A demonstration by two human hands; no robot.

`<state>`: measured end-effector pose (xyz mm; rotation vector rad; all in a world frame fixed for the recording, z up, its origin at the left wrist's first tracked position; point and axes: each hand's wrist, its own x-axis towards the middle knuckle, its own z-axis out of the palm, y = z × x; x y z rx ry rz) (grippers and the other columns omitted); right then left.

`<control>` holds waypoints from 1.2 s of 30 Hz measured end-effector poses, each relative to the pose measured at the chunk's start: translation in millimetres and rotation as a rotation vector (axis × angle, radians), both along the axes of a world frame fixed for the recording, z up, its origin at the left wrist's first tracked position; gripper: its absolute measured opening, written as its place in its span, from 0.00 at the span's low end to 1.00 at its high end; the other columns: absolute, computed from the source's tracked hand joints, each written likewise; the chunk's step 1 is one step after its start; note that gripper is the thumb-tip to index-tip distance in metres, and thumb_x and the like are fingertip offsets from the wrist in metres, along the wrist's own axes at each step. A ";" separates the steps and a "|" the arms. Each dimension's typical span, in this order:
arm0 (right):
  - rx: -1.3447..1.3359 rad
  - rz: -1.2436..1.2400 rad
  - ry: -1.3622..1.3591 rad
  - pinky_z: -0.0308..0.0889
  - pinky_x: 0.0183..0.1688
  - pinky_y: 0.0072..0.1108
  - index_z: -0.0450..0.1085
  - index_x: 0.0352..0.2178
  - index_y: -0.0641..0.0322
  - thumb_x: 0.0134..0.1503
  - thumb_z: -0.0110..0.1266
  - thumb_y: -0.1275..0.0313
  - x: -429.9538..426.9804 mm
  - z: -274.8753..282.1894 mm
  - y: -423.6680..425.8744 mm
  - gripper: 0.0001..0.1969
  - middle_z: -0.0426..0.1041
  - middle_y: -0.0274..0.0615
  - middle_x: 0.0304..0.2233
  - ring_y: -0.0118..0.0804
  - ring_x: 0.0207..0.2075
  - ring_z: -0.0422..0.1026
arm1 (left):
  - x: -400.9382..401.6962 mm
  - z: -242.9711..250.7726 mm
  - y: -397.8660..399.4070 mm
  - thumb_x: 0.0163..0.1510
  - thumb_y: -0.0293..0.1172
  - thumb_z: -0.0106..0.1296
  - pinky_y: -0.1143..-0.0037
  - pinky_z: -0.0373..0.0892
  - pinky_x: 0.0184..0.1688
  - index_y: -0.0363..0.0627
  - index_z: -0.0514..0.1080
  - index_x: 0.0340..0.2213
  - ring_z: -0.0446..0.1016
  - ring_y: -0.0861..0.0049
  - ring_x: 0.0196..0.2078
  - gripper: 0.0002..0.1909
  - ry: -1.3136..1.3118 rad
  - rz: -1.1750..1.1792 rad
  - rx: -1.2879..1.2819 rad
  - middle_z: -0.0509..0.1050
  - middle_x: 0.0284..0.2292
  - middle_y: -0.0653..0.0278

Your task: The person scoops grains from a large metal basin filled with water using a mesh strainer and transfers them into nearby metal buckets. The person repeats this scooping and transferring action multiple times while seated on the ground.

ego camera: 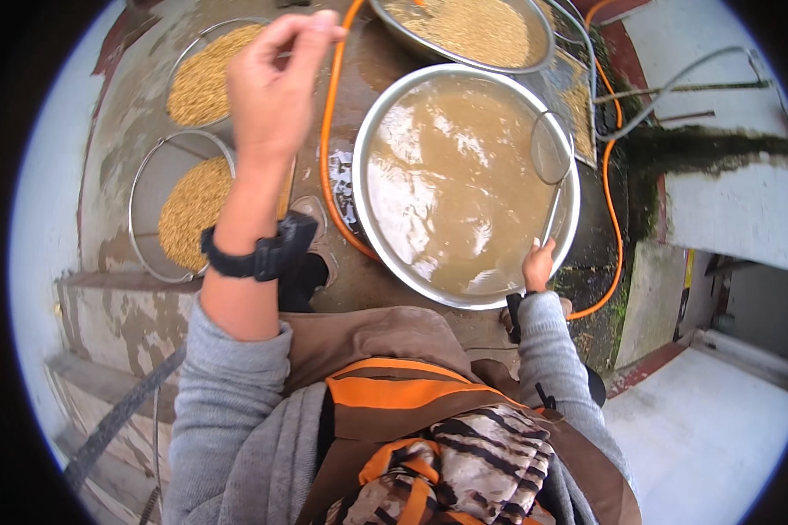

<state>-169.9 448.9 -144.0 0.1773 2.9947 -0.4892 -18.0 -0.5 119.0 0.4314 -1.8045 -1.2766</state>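
My right hand (538, 262) grips the handle of a round mesh skimmer (551, 149) at the right rim of a wide metal basin (361, 177). The skimmer's ring lies over the basin's upper right side. Murky brown water (459, 184) with bright reflections fills the basin. My left hand (279, 79) is raised at the upper left, thumb and fingertips drawn together, with nothing visible between them. Beyond it stands a metal bucket of golden grain (200, 82), partly covered by the hand. A second bucket of grain (194, 213) stands nearer, left of my forearm.
A second metal basin (545, 56) holds grain in water at the top. An orange hose (328, 111) loops along the wet floor. At the right are a grain-strewn tray (581, 118), a grey hose (670, 79) and a mossy wall base (696, 147). A step (125, 321) lies left.
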 end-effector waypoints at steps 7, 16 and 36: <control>-0.139 -0.080 -0.202 0.67 0.29 0.39 0.55 0.46 0.63 0.57 0.49 0.62 -33.3 -49.8 -28.7 0.21 0.72 0.59 0.29 0.55 0.28 0.73 | -12.9 -3.2 12.4 0.59 0.36 0.47 0.82 0.67 0.38 0.39 0.75 0.34 0.73 0.83 0.36 0.13 -0.012 -0.044 0.004 0.76 0.33 0.67; -1.024 -0.195 -0.816 0.52 0.10 0.18 0.56 0.35 0.58 0.55 0.49 0.77 -18.7 -62.7 -85.7 0.10 0.57 0.30 0.16 0.22 0.11 0.54 | -19.6 -4.0 20.5 0.60 0.37 0.46 0.80 0.67 0.39 0.38 0.74 0.35 0.73 0.81 0.37 0.14 -0.071 -0.068 -0.004 0.76 0.33 0.65; -1.494 -0.127 -1.125 0.45 0.10 0.09 0.61 0.41 0.59 0.59 0.45 0.76 41.3 21.4 -73.0 0.08 0.51 0.23 0.16 0.14 0.12 0.49 | -16.2 -1.4 15.6 0.59 0.37 0.46 0.82 0.66 0.38 0.38 0.75 0.35 0.73 0.83 0.36 0.14 -0.056 -0.099 0.005 0.76 0.32 0.66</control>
